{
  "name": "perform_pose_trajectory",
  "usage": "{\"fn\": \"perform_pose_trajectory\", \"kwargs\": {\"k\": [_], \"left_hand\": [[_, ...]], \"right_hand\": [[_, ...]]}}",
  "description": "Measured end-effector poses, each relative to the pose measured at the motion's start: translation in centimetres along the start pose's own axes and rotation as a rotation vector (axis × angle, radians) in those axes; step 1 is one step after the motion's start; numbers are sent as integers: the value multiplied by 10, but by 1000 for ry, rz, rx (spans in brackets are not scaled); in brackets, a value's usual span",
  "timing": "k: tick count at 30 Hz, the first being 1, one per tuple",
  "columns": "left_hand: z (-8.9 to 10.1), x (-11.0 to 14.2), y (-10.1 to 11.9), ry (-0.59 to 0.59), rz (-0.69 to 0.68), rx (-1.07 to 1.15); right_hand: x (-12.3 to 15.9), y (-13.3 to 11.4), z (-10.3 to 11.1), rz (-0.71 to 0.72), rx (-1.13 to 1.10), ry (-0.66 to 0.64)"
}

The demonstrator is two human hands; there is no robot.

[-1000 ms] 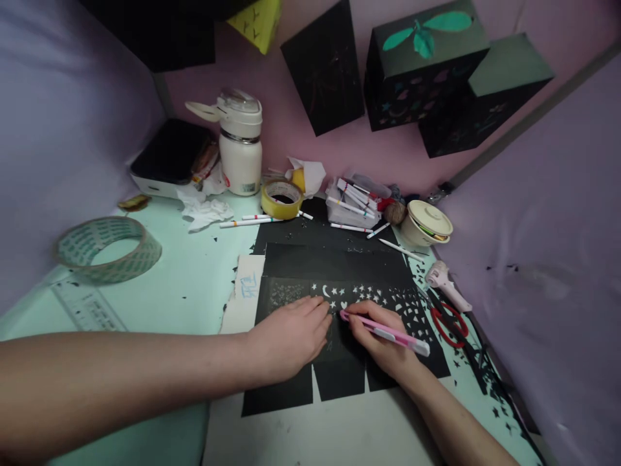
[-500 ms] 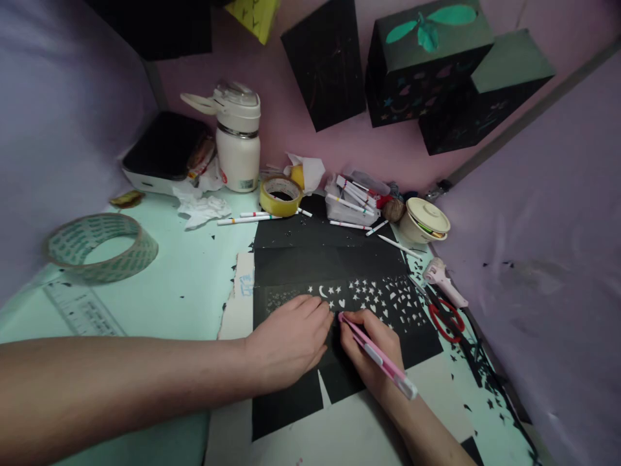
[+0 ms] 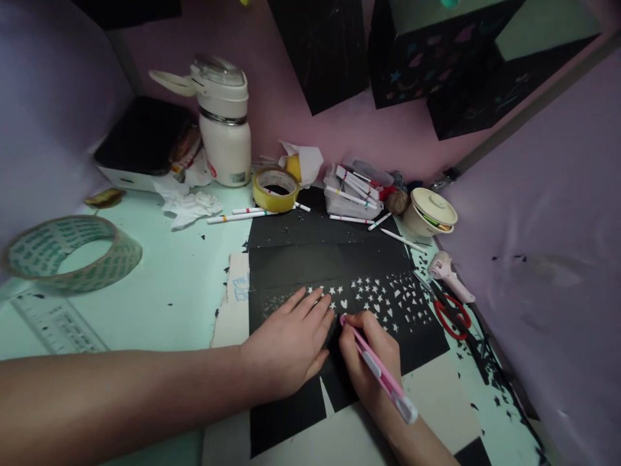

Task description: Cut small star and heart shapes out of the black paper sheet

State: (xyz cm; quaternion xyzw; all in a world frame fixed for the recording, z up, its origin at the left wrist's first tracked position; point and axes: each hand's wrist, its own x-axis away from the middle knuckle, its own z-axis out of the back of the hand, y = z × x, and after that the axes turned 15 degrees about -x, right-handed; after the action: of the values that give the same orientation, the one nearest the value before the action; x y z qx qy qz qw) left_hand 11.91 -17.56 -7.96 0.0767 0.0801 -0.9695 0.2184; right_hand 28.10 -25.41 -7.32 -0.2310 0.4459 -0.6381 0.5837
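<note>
A sheet of black paper with rows of cut-out stars, hearts and small angular shapes lies on a pale board. Flat on the sheet rests my left hand, its fingers stretched out over part of the cut-outs. Just to its right, my right hand is closed around a slim pink craft knife. The knife's tip end points down at the black paper beside my left fingers; the blade itself is too small to make out. A narrow notch opens in the sheet's near edge.
Red-handled scissors and a pale pink glue gun lie at the right among black scraps. Behind are a yellow tape roll, markers, a lidded bowl and a white bottle. A large tape roll and ruler are left.
The view has shifted slightly downward and closer. My left fingers are spread a little more on the paper. My right hand keeps its grip on the craft knife at nearly the same spot.
</note>
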Motion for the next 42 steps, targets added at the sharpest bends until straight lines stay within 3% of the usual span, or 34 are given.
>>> {"fn": "perform_pose_trajectory", "kwargs": {"k": [25, 33, 42], "left_hand": [[-1, -1, 1, -17, 1, -24], [2, -2, -1, -9, -1, -27], [2, -1, 0, -28, -7, -17]], "right_hand": [[-1, 4, 1, -16, -51, 38], [-4, -1, -1, -64, -39, 155], [-5, 1, -2, -51, -29, 139]]}}
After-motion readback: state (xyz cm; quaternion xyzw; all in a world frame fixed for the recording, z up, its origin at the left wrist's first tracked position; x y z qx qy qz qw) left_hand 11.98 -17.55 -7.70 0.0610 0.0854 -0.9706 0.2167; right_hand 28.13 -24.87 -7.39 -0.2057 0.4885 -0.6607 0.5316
